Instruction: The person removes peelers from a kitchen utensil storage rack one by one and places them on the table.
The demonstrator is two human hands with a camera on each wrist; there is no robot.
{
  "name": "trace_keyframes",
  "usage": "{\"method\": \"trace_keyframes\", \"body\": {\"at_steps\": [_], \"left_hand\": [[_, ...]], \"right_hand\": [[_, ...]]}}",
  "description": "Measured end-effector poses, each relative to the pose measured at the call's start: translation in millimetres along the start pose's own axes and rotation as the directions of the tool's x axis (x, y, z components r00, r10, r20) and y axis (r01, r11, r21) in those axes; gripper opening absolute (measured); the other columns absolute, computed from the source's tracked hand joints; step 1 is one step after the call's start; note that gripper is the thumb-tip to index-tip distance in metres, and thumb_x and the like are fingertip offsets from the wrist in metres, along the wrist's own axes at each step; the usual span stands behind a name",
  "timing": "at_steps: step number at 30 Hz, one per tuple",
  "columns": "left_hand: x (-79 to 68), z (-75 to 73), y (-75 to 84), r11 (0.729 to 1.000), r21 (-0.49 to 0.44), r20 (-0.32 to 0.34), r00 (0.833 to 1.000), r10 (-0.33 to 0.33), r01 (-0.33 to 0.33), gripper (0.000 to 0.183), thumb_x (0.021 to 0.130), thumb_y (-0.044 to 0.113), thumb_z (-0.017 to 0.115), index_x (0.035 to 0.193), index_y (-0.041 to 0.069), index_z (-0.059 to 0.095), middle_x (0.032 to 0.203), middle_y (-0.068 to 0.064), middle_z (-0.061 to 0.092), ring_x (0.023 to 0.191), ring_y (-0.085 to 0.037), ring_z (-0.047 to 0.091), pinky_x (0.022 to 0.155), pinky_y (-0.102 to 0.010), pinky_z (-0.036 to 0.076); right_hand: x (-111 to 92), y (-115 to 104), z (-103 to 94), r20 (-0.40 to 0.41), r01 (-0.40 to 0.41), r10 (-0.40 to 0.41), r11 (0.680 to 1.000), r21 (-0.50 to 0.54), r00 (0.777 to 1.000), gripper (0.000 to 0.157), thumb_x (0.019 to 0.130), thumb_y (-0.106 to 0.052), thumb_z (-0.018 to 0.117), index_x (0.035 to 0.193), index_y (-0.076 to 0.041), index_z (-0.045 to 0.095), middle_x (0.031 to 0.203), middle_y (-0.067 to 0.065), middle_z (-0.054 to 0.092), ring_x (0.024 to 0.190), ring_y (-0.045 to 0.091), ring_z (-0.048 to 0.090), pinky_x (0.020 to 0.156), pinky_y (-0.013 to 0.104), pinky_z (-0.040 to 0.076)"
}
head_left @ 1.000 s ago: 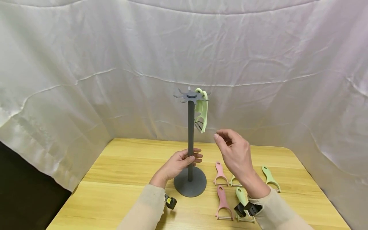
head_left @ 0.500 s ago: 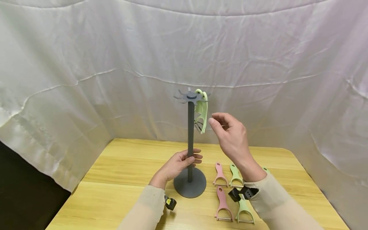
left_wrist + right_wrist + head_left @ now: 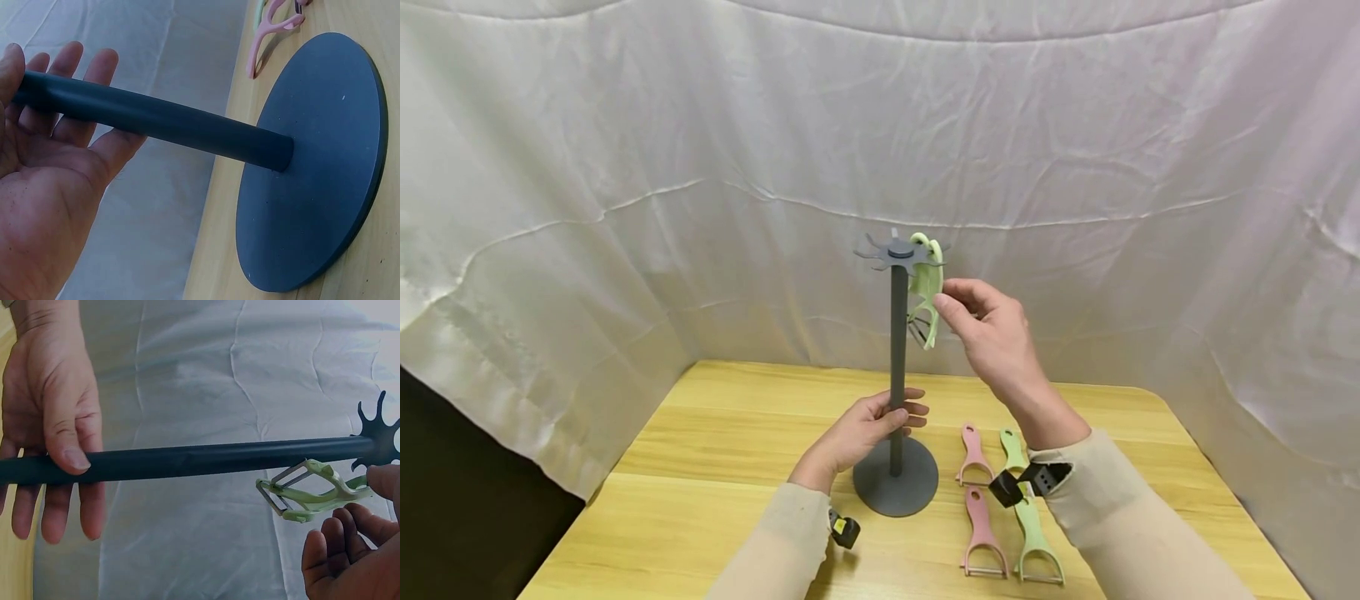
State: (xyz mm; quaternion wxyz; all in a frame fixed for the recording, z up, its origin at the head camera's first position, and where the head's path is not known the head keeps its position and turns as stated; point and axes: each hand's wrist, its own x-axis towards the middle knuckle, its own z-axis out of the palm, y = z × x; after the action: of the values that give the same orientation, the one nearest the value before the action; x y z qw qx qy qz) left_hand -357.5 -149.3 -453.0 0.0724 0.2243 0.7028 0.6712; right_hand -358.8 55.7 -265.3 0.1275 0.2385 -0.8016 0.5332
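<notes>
A dark grey stand (image 3: 898,350) has a round base and a hooked top ring. Low on its pole, my left hand (image 3: 853,433) holds it, thumb in front and fingers behind; the left wrist view shows this pole (image 3: 187,129) across the palm. Two light green peelers (image 3: 936,279) hang side by side from hooks on the ring's right, blades down. My right hand (image 3: 1000,337) pinches the handle of the nearer one between thumb and index finger. In the right wrist view, the green peelers (image 3: 312,499) overlap, their handle ends partly hidden by the thumb.
On the wooden table (image 3: 715,492), right of the base, lie two pink peelers (image 3: 980,521) and two green peelers (image 3: 1032,529). The right wrist camera and sleeve cover part of this group. A pale curtain (image 3: 775,275) surrounds the table's back and sides.
My right hand has moved up and left from beside the hanging peelers to the nearer one's handle. The left hand and stand have stayed put; a green peeler on the table is now behind the right arm.
</notes>
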Motion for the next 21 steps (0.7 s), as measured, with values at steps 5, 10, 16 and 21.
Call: {"method": "trace_keyframes", "body": {"at_steps": [5, 10, 16, 21], "left_hand": [[0.0, 0.5, -0.2, 1.0, -0.006, 0.0, 1.0, -0.001, 0.001, 0.042, 0.111, 0.021, 0.056, 0.152, 0.013, 0.055, 0.142, -0.015, 0.067, 0.132, -0.031, 0.066, 0.114, -0.056, 0.047], [0.1, 0.5, 0.8, 1.0, -0.002, 0.002, 1.0, -0.004, 0.004, 0.042, 0.111, 0.021, 0.056, 0.152, 0.013, 0.055, 0.142, -0.015, 0.067, 0.132, -0.031, 0.066, 0.114, -0.053, 0.049], [1.0, 0.0, 1.3, 1.0, -0.005, 0.007, 1.0, -0.001, 0.001, 0.042, 0.112, 0.021, 0.055, 0.153, 0.012, 0.055, 0.143, -0.015, 0.067, 0.133, -0.031, 0.065, 0.114, -0.053, 0.048], [1.5, 0.5, 1.8, 1.0, -0.013, 0.017, 1.0, -0.011, 0.011, 0.043, 0.112, 0.021, 0.055, 0.154, 0.012, 0.054, 0.144, -0.015, 0.066, 0.134, -0.03, 0.065, 0.114, -0.047, 0.049]], "right_hand": [[6, 0, 1.8, 0.045, -0.022, 0.018, 0.995, 0.102, 0.999, 0.033, 0.104, -0.031, 0.069, 0.128, -0.008, 0.073, 0.109, 0.008, 0.072, 0.101, 0.024, 0.064, 0.084, 0.03, 0.052], [11, 0, 1.3, 0.085, -0.06, 0.047, 0.986, 0.155, 0.995, 0.033, 0.105, -0.028, 0.068, 0.128, -0.005, 0.072, 0.107, 0.004, 0.07, 0.101, 0.021, 0.063, 0.084, 0.028, 0.053], [17, 2, -0.5, 0.149, -0.08, 0.05, 0.976, 0.204, 0.988, 0.033, 0.106, -0.023, 0.065, 0.13, 0.0, 0.069, 0.108, 0.001, 0.069, 0.101, 0.015, 0.062, 0.086, 0.031, 0.054], [20, 4, -2.0, 0.184, -0.09, 0.041, 0.96, 0.266, 0.982, 0.031, 0.106, -0.017, 0.065, 0.13, 0.004, 0.066, 0.1, -0.005, 0.068, 0.094, 0.013, 0.061, 0.083, 0.029, 0.053]]}}
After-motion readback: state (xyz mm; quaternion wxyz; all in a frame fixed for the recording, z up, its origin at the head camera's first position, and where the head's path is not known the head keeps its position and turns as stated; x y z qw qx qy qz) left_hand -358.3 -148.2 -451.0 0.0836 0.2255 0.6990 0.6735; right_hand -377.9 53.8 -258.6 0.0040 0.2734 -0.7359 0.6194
